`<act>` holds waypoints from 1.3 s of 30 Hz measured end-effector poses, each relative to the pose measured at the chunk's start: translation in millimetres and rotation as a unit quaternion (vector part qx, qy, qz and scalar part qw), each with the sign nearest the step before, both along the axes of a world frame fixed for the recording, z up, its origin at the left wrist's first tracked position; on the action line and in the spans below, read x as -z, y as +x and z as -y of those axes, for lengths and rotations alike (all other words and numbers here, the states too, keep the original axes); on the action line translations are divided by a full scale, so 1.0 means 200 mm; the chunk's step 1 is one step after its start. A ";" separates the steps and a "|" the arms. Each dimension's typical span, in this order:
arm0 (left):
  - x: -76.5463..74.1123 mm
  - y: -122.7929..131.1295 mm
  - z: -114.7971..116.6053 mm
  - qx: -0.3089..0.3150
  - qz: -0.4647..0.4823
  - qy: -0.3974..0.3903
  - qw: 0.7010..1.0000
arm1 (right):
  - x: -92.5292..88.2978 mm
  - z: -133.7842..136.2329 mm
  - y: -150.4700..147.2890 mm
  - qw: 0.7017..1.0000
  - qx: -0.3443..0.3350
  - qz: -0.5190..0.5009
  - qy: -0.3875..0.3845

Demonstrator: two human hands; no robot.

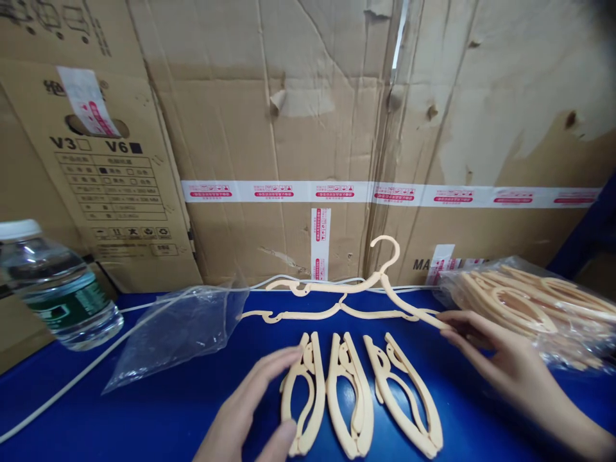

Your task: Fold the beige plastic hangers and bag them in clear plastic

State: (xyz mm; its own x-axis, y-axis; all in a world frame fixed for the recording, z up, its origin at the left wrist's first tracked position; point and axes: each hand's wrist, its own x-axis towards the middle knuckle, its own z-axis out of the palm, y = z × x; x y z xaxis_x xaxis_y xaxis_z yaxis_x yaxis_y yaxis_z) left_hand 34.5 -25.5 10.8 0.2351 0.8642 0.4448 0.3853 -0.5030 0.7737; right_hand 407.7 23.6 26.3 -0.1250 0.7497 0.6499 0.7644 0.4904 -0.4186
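Observation:
Three folded cream plastic hangers lie side by side on the blue table. My left hand rests flat, fingers out, touching the leftmost folded hanger. Behind them an unfolded cream hanger lies open, its hook leaning on the cardboard. My right hand reaches in from the right, and its fingertips pinch the right arm tip of that unfolded hanger.
A clear empty plastic bag lies left of the hangers. A water bottle lies at far left. A bag of more folded hangers sits at right. Large cardboard boxes wall the back. A white cord crosses the table.

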 end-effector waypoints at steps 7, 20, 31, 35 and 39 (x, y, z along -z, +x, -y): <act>0.06 -0.01 -0.09 -0.049 0.184 -0.123 0.974 | -0.07 0.07 -0.01 0.998 -0.038 0.046 0.027; -0.02 0.00 -0.03 0.000 0.033 -0.110 0.993 | -0.08 0.16 -0.16 0.978 -0.160 0.131 0.033; -0.05 0.05 0.00 -0.032 0.160 -0.208 0.964 | 0.03 0.24 -0.06 0.964 -0.042 0.238 0.107; -0.06 0.06 -0.01 -0.034 0.165 -0.221 0.961 | 0.03 0.26 -0.09 0.970 -0.030 0.216 0.108; -0.06 0.06 -0.01 -0.032 0.173 -0.227 0.958 | 0.05 0.23 -0.11 0.984 -0.048 0.145 0.087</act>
